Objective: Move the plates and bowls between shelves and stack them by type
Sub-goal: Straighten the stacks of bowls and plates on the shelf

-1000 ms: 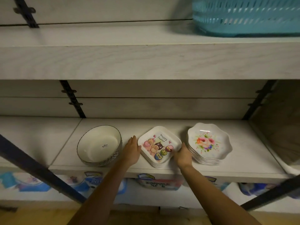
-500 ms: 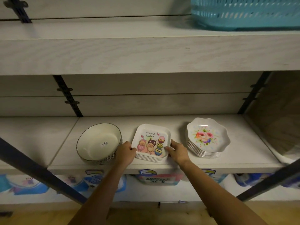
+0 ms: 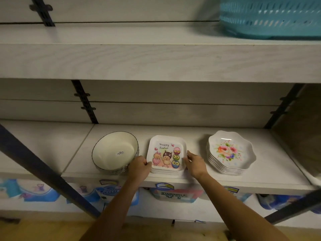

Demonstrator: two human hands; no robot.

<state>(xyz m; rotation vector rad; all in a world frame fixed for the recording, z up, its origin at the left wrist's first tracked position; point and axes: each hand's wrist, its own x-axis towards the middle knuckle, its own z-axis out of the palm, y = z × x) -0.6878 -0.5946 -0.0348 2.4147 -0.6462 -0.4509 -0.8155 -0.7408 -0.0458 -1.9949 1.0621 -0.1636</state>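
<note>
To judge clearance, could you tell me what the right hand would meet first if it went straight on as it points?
The stack of Happy Easter square plates; the right hand seems to grip its right edge.

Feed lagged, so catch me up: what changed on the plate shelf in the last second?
The square Easter plate stack turned from corner-on to square with the shelf edge, opening a gap to the floral plate stack. The left grip went from flat beside it to curled on its left edge; the right grip holds its right edge. The bowls and floral plate stack stayed put.
</note>
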